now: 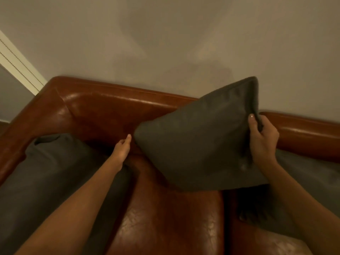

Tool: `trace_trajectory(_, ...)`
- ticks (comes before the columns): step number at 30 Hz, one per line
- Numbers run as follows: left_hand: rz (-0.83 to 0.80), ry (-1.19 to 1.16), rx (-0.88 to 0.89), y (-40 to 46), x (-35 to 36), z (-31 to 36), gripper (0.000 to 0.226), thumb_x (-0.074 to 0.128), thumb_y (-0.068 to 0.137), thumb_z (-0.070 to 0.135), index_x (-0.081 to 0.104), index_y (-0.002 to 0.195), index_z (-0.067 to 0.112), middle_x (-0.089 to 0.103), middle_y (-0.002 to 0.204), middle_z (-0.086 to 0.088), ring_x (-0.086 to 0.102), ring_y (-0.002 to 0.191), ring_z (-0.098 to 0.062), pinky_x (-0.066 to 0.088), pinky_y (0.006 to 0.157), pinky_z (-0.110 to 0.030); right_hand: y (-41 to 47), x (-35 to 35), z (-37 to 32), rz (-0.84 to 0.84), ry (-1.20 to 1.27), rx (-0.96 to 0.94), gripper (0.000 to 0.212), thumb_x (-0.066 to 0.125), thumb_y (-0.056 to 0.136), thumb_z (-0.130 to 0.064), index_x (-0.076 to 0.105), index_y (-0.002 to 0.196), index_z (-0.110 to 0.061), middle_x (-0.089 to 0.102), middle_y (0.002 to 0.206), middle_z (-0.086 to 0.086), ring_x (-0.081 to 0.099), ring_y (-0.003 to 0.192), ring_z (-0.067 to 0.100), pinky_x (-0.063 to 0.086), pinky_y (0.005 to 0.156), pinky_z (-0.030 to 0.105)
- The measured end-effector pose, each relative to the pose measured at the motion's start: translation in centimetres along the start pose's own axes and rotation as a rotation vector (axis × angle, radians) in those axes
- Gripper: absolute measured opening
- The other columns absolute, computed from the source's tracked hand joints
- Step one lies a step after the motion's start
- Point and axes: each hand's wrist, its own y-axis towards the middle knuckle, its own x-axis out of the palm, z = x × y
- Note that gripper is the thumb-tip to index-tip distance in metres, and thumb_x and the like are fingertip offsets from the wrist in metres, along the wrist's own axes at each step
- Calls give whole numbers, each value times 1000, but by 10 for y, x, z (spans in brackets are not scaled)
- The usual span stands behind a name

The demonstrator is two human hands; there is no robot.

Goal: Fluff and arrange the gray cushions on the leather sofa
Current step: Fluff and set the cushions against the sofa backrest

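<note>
Leather sofa (114, 115) — right hand (263, 138) pinching gray cushion (198, 144) edge

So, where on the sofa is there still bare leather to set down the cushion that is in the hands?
The bare seat leather runs down the middle, between the left cushion and the right cushion; the backrest above it is bare too. Both ends are crowded. The right hand grips the held cushion; the left hand reaches toward its corner.

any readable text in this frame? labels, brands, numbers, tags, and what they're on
None readable. No print, tag or logo shows on the raised gray cushion, the gray cushion at left, the leather sofa, or the wall.
</note>
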Motion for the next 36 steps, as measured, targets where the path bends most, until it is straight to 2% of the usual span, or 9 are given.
trace_trajectory(3, -100, -228, -78, -8, 21, 7, 73, 30, 94, 67, 20, 153, 26, 25, 157, -6, 26, 141, -35, 24, 109, -57, -8, -3, 23, 32, 150, 157, 25, 47, 102, -29, 60, 99, -9, 59, 89, -1, 53, 76, -5, 44, 71, 15)
trace_trajectory(7, -80, -421, -48, -13, 34, 23, 68, 36, 96, 61, 25, 152, 25, 29, 156, -6, 27, 141, -34, 26, 108, -55, -31, 0, 83, -81, 145, 457, 42, 49, 97, -45, 51, 131, -20, 57, 132, 3, 53, 122, 21, 43, 105, 45)
trace_trajectory(11, -104, -349, 21, -14, 38, 18, 77, 41, 91, 66, 27, 152, 21, 36, 152, -2, 35, 137, -30, 30, 107, -47, -59, -2, 100, -2, 20, 664, 63, 50, 96, -8, 23, 152, -17, 39, 151, 11, 38, 137, 31, 34, 113, 49)
trace_trajectory(13, -124, -314, 40, -15, 38, 19, 85, 42, 87, 71, 24, 152, 19, 37, 152, -4, 37, 136, -30, 31, 107, -49, -64, 5, 83, 129, -13, 554, 71, 50, 93, -1, 18, 154, -17, 28, 157, 8, 27, 144, 27, 26, 118, 46)
trace_trajectory(16, -115, -238, 66, -16, 36, 29, 76, 44, 92, 63, 27, 148, 15, 37, 149, -5, 36, 135, -31, 33, 103, -45, -51, 33, 45, 201, -57, 112, 69, 52, 87, 4, 29, 149, -18, 29, 156, 7, 22, 146, 22, 20, 121, 44)
trace_trajectory(21, -210, -99, 162, -27, 29, 32, 39, 50, 95, 50, 46, 115, 17, 47, 123, 3, 46, 115, -21, 37, 93, -38, -22, 110, -25, -336, -64, -279, 27, 55, 94, -10, 61, 120, -15, 45, 141, 9, 35, 140, 27, 27, 114, 55)
trace_trajectory(25, -272, 85, 253, -32, 19, 29, 34, 53, 93, 52, 55, 100, 19, 59, 115, -1, 55, 108, -21, 43, 99, -45, -17, 147, -49, -705, -169, -295, 24, 52, 100, -23, 66, 118, -18, 46, 140, 6, 38, 135, 20, 30, 110, 32)
trace_trajectory(30, -298, 220, 342, -37, 15, 27, 41, 53, 92, 53, 56, 99, 13, 61, 108, -2, 57, 106, -21, 44, 96, -42, 4, 154, -66, -863, -478, -279, 26, 61, 94, -35, 68, 111, -17, 50, 111, 2, 49, 109, 17, 42, 97, 34)
trace_trajectory(36, -146, 229, 463, -43, 20, 44, 53, 51, 88, 63, 58, 108, 15, 57, 113, -1, 53, 107, -20, 43, 87, -36, 4, 146, -82, -1007, -574, -164, 35, 57, 96, -26, 62, 129, -14, 59, 134, 7, 55, 119, 21, 41, 97, 26)
